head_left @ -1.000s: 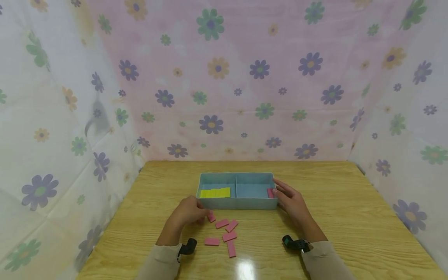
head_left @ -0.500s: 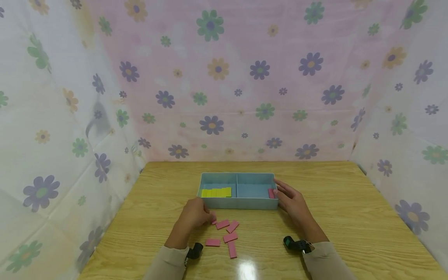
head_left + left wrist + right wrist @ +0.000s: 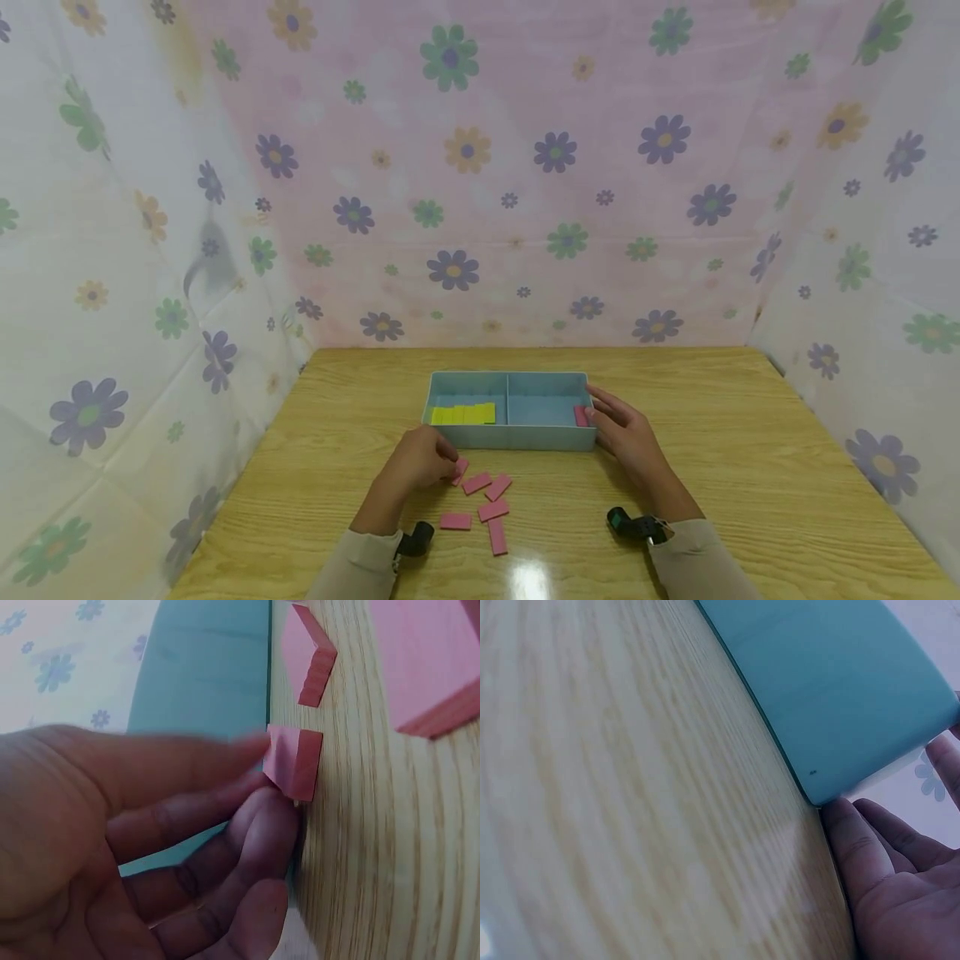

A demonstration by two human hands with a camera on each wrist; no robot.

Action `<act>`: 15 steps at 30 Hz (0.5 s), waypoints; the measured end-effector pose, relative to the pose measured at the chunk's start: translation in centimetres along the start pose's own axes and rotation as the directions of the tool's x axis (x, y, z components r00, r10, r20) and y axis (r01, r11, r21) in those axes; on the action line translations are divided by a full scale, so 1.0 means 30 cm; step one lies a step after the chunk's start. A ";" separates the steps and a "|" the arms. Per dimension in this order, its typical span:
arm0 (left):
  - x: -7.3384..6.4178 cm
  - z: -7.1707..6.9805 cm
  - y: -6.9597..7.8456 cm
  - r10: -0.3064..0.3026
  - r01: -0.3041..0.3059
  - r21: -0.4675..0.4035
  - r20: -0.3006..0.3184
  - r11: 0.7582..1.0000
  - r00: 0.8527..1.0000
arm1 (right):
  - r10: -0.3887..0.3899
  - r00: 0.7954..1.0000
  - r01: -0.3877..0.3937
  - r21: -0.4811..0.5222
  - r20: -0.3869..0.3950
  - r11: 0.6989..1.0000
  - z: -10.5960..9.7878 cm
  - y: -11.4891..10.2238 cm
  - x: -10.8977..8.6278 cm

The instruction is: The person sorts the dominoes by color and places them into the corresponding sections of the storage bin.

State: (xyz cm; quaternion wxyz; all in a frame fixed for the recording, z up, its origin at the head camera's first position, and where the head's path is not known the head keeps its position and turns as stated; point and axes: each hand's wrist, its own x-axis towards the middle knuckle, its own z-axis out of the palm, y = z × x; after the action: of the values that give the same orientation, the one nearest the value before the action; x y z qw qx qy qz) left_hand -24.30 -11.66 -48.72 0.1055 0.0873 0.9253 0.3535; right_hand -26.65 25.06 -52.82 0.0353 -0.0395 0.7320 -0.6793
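Observation:
My left hand [image 3: 420, 457] pinches one pink wooden block [image 3: 460, 472] just in front of the blue box [image 3: 480, 437]. In the left wrist view that pink block [image 3: 304, 765] stands tilted at my fingertips, close to the box wall [image 3: 202, 675]. My right hand [image 3: 630, 437] rests against the box's right end, its fingers fairly straight. The right wrist view has the fingers [image 3: 859, 847] touching the lower corner of the box [image 3: 832, 690]. Yellow blocks [image 3: 463, 414] lie in a row in the left compartment. Pink blocks [image 3: 581, 416] sit at the right compartment's front right corner, partly hidden by the thumb.
Several loose pink blocks lie on the wooden table [image 3: 337, 392] before the box, among them one flat block [image 3: 455, 522] and one lengthwise block [image 3: 497, 537]. A divider [image 3: 507, 400] splits the box. Flowered cloth [image 3: 517, 242] encloses the back and sides.
My left hand has moved slightly right along the box front, and the pink block at its fingertips has turned. The right hand and the box stay in place.

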 end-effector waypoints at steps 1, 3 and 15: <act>0.000 0.002 -0.001 0.001 -0.001 0.002 -0.001 1.000 1.000 | -0.001 1.000 0.001 0.001 0.001 1.000 0.000 0.000 0.000; 0.000 0.007 0.000 -0.001 0.001 0.009 -0.008 1.000 1.000 | 0.000 1.000 0.000 0.001 0.002 1.000 -0.001 0.001 0.001; -0.007 0.016 0.021 -0.038 0.040 0.045 -0.037 0.998 0.999 | -0.002 1.000 0.002 0.001 0.006 1.000 -0.004 0.006 0.005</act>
State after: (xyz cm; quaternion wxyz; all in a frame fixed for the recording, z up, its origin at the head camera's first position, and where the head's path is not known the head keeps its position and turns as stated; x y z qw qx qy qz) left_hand -23.90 -10.94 -48.62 0.0936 0.0652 0.9365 0.3317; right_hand -26.81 25.18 -52.99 0.0368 -0.0420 0.7314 -0.6797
